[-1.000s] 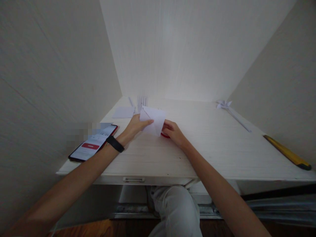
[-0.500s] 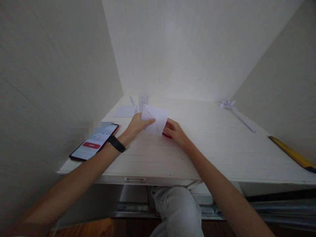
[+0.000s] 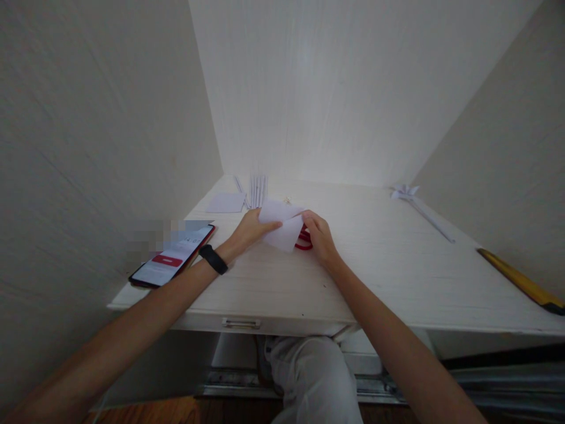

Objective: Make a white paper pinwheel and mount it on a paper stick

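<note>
You are sitting with your knees under the desk (image 3: 309,294), its drawer handle (image 3: 241,323) at the front edge closest to you, and both your arms are reaching over that edge toward the middle of the top. Your left hand (image 3: 249,231), with a black band (image 3: 213,259) on the wrist, is pinching the near-left side of the paper (image 3: 282,227), thumb and fingers closed on the sheet. Your right hand (image 3: 318,235) is gripping the paper's right side, and red scissors (image 3: 303,240) are showing just beside it; whether you are holding them or they are lying beneath the hand cannot be told. The paper is sitting mid-desk, lifted slightly between your two hands, which are working close together. It looks like you are creasing or turning the sheet, so the next move is calling for a steady pinch and lined-up edges. A phone (image 3: 173,257) is lying at the left edge. Farther back, a flat sheet (image 3: 226,202) and paper strips (image 3: 258,189) are resting near the back-left corner, a folded paper flower (image 3: 404,192) near the back right, and a yellow tool (image 3: 521,281) along the right edge.
</note>
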`<control>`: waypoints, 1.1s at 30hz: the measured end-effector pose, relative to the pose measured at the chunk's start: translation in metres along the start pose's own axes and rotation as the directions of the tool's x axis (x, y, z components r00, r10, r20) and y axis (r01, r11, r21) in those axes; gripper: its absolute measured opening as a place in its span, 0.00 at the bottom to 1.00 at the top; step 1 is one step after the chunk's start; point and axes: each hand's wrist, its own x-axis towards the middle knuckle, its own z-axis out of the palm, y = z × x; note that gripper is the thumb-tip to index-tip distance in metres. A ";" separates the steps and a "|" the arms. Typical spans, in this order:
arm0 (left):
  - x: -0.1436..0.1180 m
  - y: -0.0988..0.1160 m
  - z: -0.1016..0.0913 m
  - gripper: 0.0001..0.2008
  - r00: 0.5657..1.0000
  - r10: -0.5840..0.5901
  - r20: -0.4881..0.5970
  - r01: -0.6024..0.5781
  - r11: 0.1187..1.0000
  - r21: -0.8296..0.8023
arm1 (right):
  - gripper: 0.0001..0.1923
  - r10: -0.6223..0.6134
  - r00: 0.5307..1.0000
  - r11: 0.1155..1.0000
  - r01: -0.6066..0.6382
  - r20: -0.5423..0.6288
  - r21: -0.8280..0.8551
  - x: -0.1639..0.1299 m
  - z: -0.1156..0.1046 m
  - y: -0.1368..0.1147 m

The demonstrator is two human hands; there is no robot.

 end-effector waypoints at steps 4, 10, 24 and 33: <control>0.000 -0.005 0.000 0.24 0.998 0.034 0.046 -0.033 0.999 -0.024 | 0.12 -0.002 1.000 0.999 0.003 -0.017 0.035 0.002 0.001 0.001; -0.001 -0.009 0.001 0.24 0.996 0.029 0.083 -0.022 0.997 -0.078 | 0.12 -0.012 0.999 1.000 0.012 -0.043 -0.009 0.003 0.003 0.004; -0.002 -0.007 -0.004 0.26 0.955 -0.051 0.293 0.112 0.974 -0.198 | 0.11 0.016 0.994 0.995 -0.027 -0.109 -0.096 0.003 0.004 0.004; -0.004 0.006 -0.010 0.16 0.943 -0.052 0.327 0.114 0.978 -0.174 | 0.11 -0.007 0.994 0.990 -0.008 -0.105 -0.143 0.004 0.004 0.002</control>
